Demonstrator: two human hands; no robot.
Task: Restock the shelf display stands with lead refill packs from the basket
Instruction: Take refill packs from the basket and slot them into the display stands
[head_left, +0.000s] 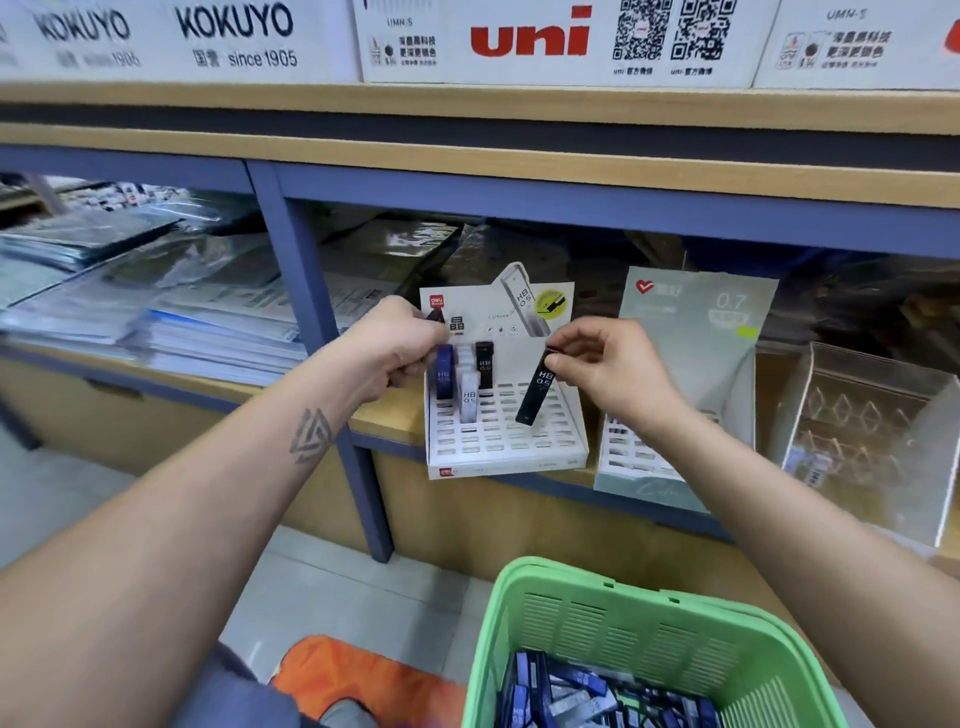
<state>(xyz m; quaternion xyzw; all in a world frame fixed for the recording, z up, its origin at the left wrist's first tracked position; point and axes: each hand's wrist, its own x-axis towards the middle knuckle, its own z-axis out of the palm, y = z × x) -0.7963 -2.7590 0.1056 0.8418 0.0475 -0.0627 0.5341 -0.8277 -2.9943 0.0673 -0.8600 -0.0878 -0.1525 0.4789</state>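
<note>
A white slotted display stand (511, 441) sits on the shelf edge, centre. A white pack (469, 397) and a black pack (484, 364) stand in its back slots. My left hand (395, 348) pinches a blue HB 0.5 lead pack (444, 376) over the stand's back left slots. My right hand (605, 364) pinches the top of a black HB 0.5 pack (537, 392), which hangs tilted above the stand's right side. The green basket (649, 618) at the bottom holds several blue, white and black packs (587, 696).
A pale green 0.7 stand (691, 332) is to the right of the white one, then a clear acrylic holder (872, 431). Stacks of plastic-wrapped paper (171, 312) fill the left shelf bay. A blue upright post (332, 364) divides the bays.
</note>
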